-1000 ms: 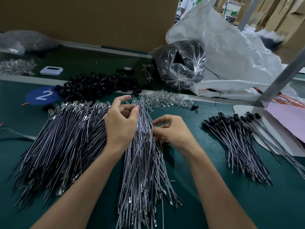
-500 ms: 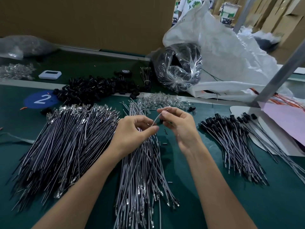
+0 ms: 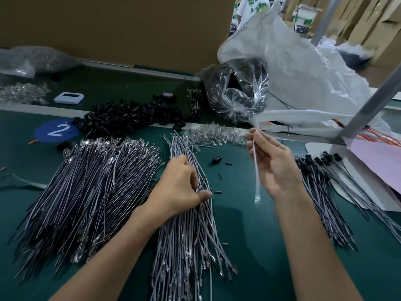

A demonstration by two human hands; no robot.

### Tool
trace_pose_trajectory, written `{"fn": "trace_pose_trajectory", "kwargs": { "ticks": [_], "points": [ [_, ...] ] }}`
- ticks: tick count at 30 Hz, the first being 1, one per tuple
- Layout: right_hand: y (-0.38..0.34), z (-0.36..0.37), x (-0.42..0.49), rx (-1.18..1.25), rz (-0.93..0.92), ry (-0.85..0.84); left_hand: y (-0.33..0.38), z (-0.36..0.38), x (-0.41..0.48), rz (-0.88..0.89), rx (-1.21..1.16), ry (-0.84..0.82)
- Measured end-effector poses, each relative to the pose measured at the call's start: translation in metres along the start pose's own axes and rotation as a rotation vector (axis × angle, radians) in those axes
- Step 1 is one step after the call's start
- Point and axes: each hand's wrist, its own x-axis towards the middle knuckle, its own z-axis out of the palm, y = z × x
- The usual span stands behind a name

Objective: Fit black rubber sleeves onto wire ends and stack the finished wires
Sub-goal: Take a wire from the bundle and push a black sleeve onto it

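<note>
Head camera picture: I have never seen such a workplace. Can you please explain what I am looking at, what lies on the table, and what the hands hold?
There is no machine: a person works with bare hands, and the camera on their head looks down. On the green table lie a large wire pile at left, a middle bundle of grey wires, finished wires with black ends at right, and black rubber sleeves heaped behind. The left hand grips the middle bundle; the right hand pinches a single wire.
</note>
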Motion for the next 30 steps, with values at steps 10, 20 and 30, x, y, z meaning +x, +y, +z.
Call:
{"fn": "trace_pose_trajectory", "kwargs": {
  "ticks": [10,20,30],
  "points": [
    [0.026,-0.003,-0.003,-0.424,0.166,-0.065,0.001,0.001,0.003,-0.005,0.037,0.029],
    [0.034,-0.001,-0.007,-0.463,0.151,-0.049,0.003,-0.008,0.001,-0.022,-0.162,0.081],
    [0.043,0.016,-0.014,-0.258,0.087,-0.119,0.008,-0.002,0.006,0.005,-0.619,0.292]
  ]
}}
